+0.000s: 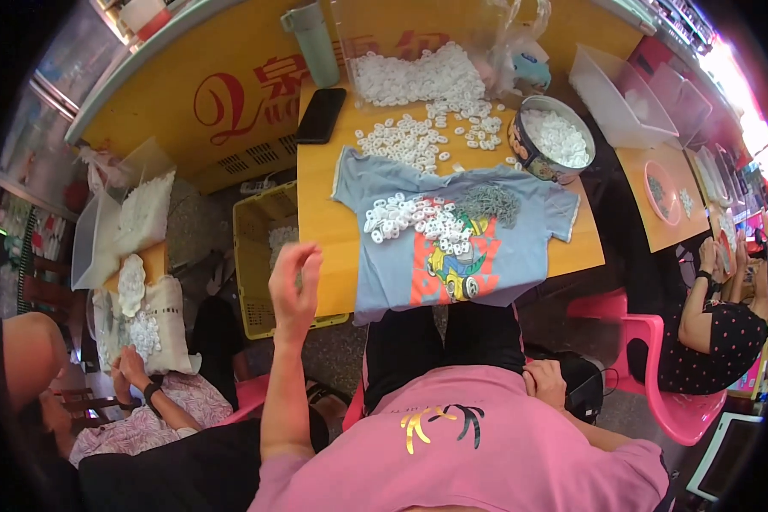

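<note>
Pink-shirted, the person is raising the left hand (295,282) beside the yellow table (320,213), fingers loosely spread and holding nothing. The right hand (544,381) is resting curled at the lap; whether it grips anything I cannot tell. White rings (418,218) are lying heaped on the blue T-shirt (452,230), well apart from both hands.

White plastic rings (418,218) lie heaped on a spread blue T-shirt (452,230).
</note>
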Demonstrator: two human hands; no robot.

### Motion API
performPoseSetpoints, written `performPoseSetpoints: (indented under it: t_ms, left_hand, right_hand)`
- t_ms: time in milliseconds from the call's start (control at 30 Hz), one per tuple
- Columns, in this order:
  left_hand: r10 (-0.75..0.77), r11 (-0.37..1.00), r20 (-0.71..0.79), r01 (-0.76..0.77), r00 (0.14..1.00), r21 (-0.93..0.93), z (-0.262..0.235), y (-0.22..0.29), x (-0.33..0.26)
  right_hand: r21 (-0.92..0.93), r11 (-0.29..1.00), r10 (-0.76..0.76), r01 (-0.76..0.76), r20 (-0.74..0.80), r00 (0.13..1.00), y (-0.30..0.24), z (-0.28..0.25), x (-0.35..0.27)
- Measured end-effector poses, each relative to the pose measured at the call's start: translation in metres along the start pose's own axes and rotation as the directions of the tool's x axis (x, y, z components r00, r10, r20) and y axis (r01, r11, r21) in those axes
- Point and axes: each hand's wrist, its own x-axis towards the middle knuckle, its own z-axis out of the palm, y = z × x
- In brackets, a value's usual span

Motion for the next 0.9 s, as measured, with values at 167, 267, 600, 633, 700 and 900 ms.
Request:
performPoseSetpoints:
  t_ms: [167,267,600,633,700,900]
  left_hand:
    - [0.214,0.963,0.189,-0.239,0.958,0.123,0.06,0.0,0.095]
    - [0.275,0.874,0.204,-0.333,0.939,0.355,0.092,-0.04,0.128]
    - [0.259,0.792,0.235,-0.346,0.937,0.503,0.082,-0.037,0.117]
    - [0.257,0.79,0.236,-0.344,0.937,0.508,0.077,-0.033,0.111]
    - [0.312,0.812,0.253,-0.395,0.916,0.43,0.07,-0.03,0.099]
    - [0.32,0.842,0.257,-0.398,0.912,0.365,0.071,-0.032,0.079]
  right_hand:
    - [0.032,0.999,0.001,0.0,-0.028,1.0,0.005,0.0,-0.003]
    - [0.058,0.998,-0.008,0.01,-0.04,0.999,0.004,0.0,0.0]
    - [0.096,0.995,-0.029,0.033,-0.04,0.999,0.008,-0.01,0.002]
    - [0.1,0.994,-0.033,0.036,-0.038,0.999,0.007,-0.012,0.007]
    - [0.157,0.987,-0.034,0.023,0.065,0.997,0.003,-0.02,0.019]
    - [0.394,0.865,-0.316,0.311,-0.054,0.947,-0.038,-0.046,0.127]
